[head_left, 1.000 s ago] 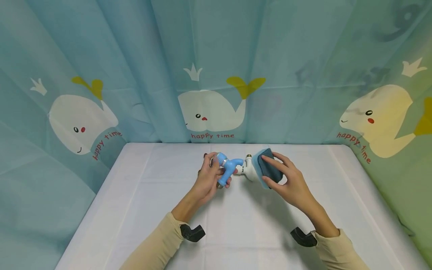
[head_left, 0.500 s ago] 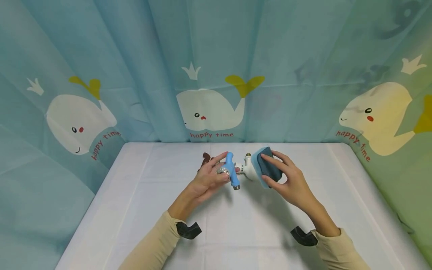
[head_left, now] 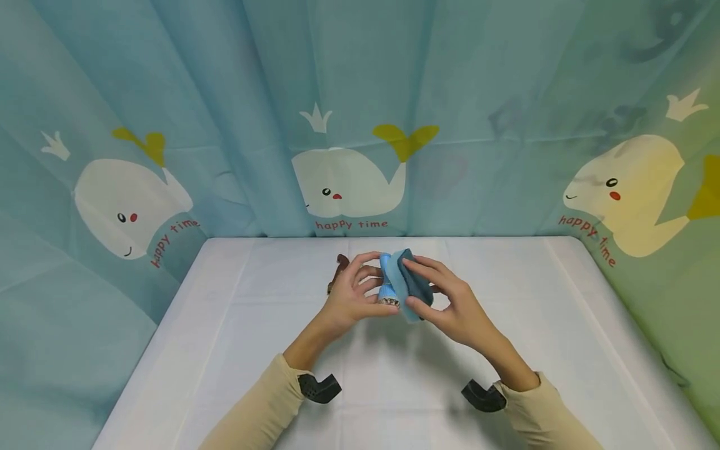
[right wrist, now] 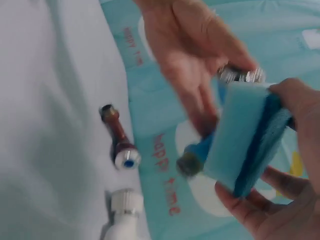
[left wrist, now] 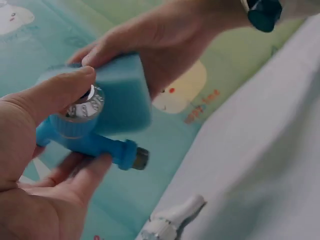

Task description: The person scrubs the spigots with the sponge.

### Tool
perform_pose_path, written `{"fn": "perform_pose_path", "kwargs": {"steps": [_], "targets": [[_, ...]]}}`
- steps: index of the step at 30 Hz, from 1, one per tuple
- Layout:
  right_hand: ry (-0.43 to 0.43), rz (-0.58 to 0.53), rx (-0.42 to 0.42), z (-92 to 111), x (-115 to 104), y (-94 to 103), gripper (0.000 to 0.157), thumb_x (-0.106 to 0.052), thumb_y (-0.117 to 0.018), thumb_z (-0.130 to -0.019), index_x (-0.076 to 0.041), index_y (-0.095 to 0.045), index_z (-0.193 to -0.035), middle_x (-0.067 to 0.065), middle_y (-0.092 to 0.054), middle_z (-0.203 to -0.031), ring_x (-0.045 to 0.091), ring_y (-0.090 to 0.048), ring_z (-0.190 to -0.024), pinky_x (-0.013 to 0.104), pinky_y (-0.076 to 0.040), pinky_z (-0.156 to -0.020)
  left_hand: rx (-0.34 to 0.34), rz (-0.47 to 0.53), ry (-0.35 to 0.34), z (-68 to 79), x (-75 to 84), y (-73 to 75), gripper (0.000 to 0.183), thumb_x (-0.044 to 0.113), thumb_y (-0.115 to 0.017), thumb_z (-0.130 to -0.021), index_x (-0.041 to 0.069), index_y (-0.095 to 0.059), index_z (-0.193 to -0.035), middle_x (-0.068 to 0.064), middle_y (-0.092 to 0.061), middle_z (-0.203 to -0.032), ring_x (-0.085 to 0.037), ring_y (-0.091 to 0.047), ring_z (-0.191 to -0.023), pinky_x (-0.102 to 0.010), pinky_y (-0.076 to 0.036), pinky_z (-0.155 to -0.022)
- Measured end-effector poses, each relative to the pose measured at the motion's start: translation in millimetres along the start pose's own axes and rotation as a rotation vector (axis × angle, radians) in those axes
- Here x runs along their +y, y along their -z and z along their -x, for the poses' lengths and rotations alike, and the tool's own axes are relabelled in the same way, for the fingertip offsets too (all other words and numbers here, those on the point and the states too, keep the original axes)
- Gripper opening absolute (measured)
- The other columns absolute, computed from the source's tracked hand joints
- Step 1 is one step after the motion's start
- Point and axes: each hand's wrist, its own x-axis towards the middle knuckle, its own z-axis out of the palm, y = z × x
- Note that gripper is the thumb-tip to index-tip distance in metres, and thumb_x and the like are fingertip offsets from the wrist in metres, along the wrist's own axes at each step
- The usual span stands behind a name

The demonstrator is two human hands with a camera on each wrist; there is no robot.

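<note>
Moved leftward, the sponge (head_left: pixel 411 284) the right hand (head_left: pixel 457 306) grips partly hides the blue tap (left wrist: pixel 96 144) the left hand (head_left: pixel 345 301) holds.

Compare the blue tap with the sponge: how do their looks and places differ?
Shape: the blue tap is rounded and branching; the sponge is a flat-sided block.
Surface: the tap has a silvery ring; the sponge has a dark layer beside a lighter one.
Place: the left hand holds the tap; the right hand holds the sponge.
Both are mainly blue.

There are two hands (head_left: pixel 350 299) (head_left: pixel 458 309), three taps (left wrist: pixel 100 145) (right wrist: pixel 117 135) (right wrist: pixel 126 212), one sponge (right wrist: pixel 232 135), three printed whales (head_left: pixel 124 197) (head_left: pixel 354 181) (head_left: pixel 632 184).
</note>
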Motion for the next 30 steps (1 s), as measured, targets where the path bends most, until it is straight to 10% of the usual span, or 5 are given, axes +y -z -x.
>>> {"fn": "perform_pose_path", "kwargs": {"steps": [25,30], "targets": [[0.079,0.182,0.015,-11.3,6.6,11.9,0.06,-0.009,-0.085,-0.084,-0.018,-0.066,-0.14,0.016,-0.05,-0.151,0.038,-0.054,-0.128,0.047,-0.055,-0.083,0.001,0.027,-0.1,-3.5,-0.1,6.1,0.086,0.002,-0.086,-0.081,0.01,-0.044,-0.155,-0.018,-0.061,-0.12,-0.027,-0.064,-0.115,-0.036,-0.059,-0.09],[0.052,0.082,0.063,-13.0,4.4,12.5,0.064,-0.01,-0.084,-0.086,-0.02,-0.062,-0.145,0.009,-0.048,-0.154,0.031,-0.054,-0.134,0.051,-0.055,-0.095,-0.019,0.023,-0.119,-6.5,3.8,4.2,0.087,0.004,-0.088,-0.08,0.009,-0.044,-0.154,-0.018,-0.059,-0.121,-0.027,-0.062,-0.115,-0.039,-0.058,-0.093]]}}
